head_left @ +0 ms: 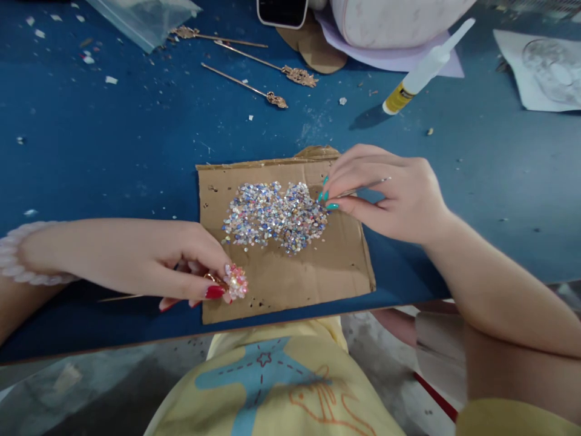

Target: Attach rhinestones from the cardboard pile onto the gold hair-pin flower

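My left hand (181, 260) is closed around a hairpin, pinching it just behind its head, a cluster of pink and clear beads (236, 281). The hairpin's thin stick (120, 298) pokes out to the left beneath the hand. Under both hands lies a piece of cardboard (281, 278), bearing a spread heap of small glittering rhinestones (276, 212) in silver, blue and pink. At the heap's right edge, my right hand (385, 188) pinches slim metal tweezers (363, 188). Fingers hide the tips of the tweezers, so whether a stone is between them does not show.
Several gold hairpins (297, 75) lie at the back of the blue table (113, 151), near a clear plastic bag (145, 18). Behind my right hand a glue bottle (420, 72) stands upright. A phone (282, 12), a pale pouch (390, 21) and a printed paper (544, 69) line the back.
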{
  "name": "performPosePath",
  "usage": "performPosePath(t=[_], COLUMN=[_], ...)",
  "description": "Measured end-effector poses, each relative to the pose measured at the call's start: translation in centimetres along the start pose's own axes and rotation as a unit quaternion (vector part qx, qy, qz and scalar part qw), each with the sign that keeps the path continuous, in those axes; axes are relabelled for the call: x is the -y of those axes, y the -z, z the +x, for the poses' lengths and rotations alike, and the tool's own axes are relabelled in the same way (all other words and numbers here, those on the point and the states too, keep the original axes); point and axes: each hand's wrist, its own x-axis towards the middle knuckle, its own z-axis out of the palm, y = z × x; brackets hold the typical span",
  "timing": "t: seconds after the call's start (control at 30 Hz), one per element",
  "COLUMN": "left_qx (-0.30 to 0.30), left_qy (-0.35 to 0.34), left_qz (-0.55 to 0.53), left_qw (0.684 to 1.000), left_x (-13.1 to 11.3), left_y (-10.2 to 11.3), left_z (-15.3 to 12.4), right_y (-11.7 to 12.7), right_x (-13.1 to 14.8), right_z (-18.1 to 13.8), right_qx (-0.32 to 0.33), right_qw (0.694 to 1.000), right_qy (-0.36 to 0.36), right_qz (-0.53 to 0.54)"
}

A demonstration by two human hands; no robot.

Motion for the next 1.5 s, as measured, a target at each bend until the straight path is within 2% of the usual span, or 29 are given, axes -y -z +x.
performPosePath(t=[0.17,0.33,0.5,0.73,1.07,1.5], left_qx=[0.003,0.000,0.000,-0.004,-0.007,-0.001], left_qy=[0.000,-0.008,-0.009,-0.011,-0.015,-0.022], left_qz=[0.002,0.015,0.021,0.024,0.017,0.014], left_qw=[1.000,1.000,1.000,1.000,1.000,1.000], left_x=[0.0,0.2,0.2,0.1,0.1,0.2], left_y=[0.0,0.1,0.1,0.0,0.0,0.1], left_z=[0.0,0.0,0.1,0.1,0.1,0.1], right_y=[-0.7,-1.2,-1.1,-0.7,-0.1,0.1], right_x=[-0.3,-0.3,-0.2,-0.2,-0.1,0.0], right_z=[-0.1,-0.1,-0.1,-0.2,-0.1,-0.1], right_qx=[-0.009,-0.027,-0.006,-0.040,-0.019,-0.012], right_qw=[1.000,0.999,0.999,0.999,1.000,1.000], right_qy=[-0.015,0.031,0.039,0.018,-0.020,-0.026], right_qz=[-0.011,0.003,0.018,-0.004,0.003,-0.008])
